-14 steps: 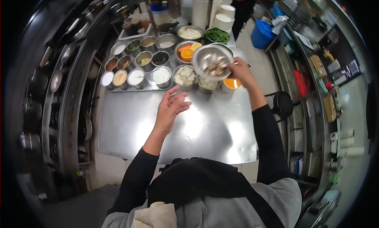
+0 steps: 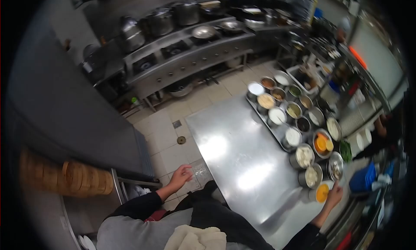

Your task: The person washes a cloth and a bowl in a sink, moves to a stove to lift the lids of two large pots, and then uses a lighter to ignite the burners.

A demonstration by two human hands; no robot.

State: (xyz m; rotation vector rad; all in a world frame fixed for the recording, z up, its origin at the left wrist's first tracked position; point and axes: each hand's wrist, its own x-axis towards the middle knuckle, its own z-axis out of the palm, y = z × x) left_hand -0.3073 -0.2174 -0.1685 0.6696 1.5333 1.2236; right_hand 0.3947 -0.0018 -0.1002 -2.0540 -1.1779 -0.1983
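My right hand (image 2: pixel 333 197) is at the near rim of a metal bowl (image 2: pixel 341 160) that holds pale brown sliced pieces, perhaps mushrooms; the fingers look closed on the rim. Right below it stands a tub of orange liquid (image 2: pixel 322 193). Beside the bowl are a metal pot of pale chunks (image 2: pixel 311 175) and another pot of white slices (image 2: pixel 304 156). A bowl with orange halves and carrot (image 2: pixel 323 143) lies just beyond. My left hand (image 2: pixel 180 178) hangs off the table's left edge, empty, its fingers loosely bent and apart.
The steel table (image 2: pixel 234 150) carries a tray (image 2: pixel 271 131) with several metal cups of seasonings. A stove (image 2: pixel 186 55) with pots runs along the far wall. Bamboo steamers (image 2: pixel 86 178) stand at left. A blue bin (image 2: pixel 363 177) and a person's arm (image 2: pixel 381 124) are at right.
My view has swung left, bringing the stove and steamers in. The bowl of slices stays with my right hand, near the other containers. My left hand has moved from above the table to beyond its edge.
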